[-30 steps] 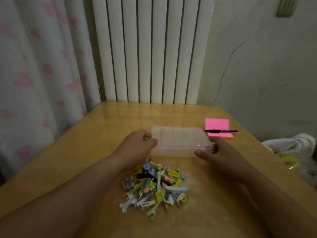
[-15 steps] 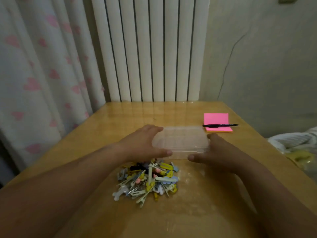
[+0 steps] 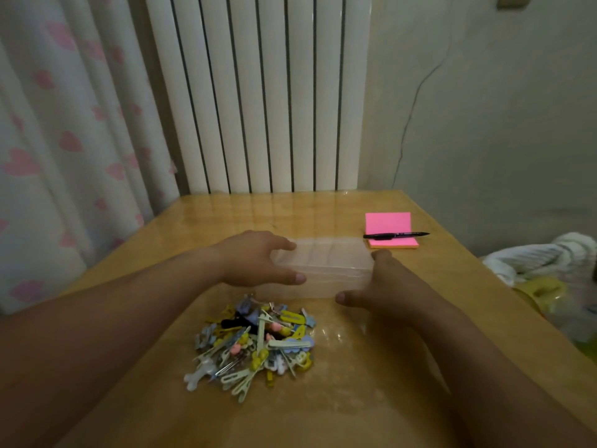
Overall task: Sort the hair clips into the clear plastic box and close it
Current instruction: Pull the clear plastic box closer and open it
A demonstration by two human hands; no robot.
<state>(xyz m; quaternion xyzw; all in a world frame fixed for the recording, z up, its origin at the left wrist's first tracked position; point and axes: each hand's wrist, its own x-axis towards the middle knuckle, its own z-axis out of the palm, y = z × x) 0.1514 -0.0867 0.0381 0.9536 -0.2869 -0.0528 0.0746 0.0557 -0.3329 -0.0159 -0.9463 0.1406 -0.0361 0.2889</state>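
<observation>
A clear plastic box (image 3: 326, 263) with a gridded lid lies shut on the wooden table (image 3: 355, 399), its front edge tipped up slightly. My left hand (image 3: 255, 261) grips its left end, thumb along the front and fingers over the top. My right hand (image 3: 384, 286) holds the right end, thumb at the front corner. A heap of several small hair clips (image 3: 258, 342), yellow, pale green, blue, pink and black, sits on the table just in front of the box.
A pink sticky-note pad (image 3: 389, 226) with a black pen (image 3: 395, 235) across it lies at the back right. A white radiator (image 3: 258, 92) and a heart-print curtain (image 3: 64, 140) stand behind the table. Crumpled bags (image 3: 549, 270) lie off the right edge.
Both hands have shifted their hold on the box ends, thumbs moving to the front edge. The box's front has risen slightly. The clip heap has not moved.
</observation>
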